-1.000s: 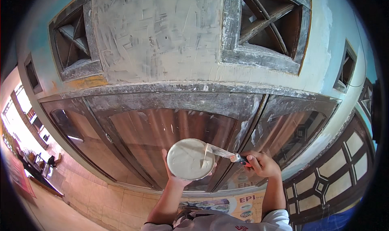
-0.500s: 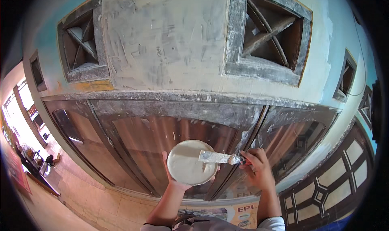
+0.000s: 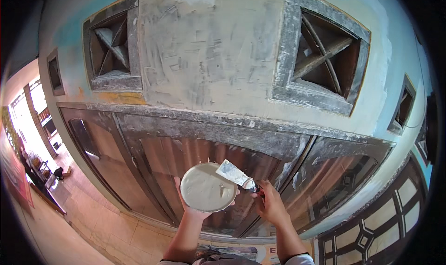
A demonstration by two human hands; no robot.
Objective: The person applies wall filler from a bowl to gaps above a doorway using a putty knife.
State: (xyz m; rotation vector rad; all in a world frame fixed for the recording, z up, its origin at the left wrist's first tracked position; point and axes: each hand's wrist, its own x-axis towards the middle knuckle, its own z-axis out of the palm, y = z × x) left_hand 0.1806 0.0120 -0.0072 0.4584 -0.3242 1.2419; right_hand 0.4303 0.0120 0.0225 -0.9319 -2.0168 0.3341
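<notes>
My left hand [image 3: 199,214] is closed around the underside and sides of a round, shallow bowl [image 3: 182,194], holding it level before the window. Smooth pale grey putty [image 3: 204,188] fills the bowl, with a small rough lump near its right side. In my right hand [image 3: 272,202] is a putty knife [image 3: 233,173], gripped by its dark and red handle. Its flat blade is smeared with whitish putty and overlaps the bowl's upper right rim; whether it touches the rim I cannot tell.
Ahead is a patchily skimmed wall [image 3: 204,69] with two wood-framed vents [image 3: 116,51] and a worn ledge below. Dark-framed glass windows [image 3: 200,155] stand behind the bowl. A lattice-patterned door [image 3: 371,228] is at lower right. Tiled floor [image 3: 104,218] runs along the left.
The putty knife has swung from nearly level to a slant, blade tip up, toward the bowl's upper right rim. My right hand has moved left and down. The whole view has shifted slightly.
</notes>
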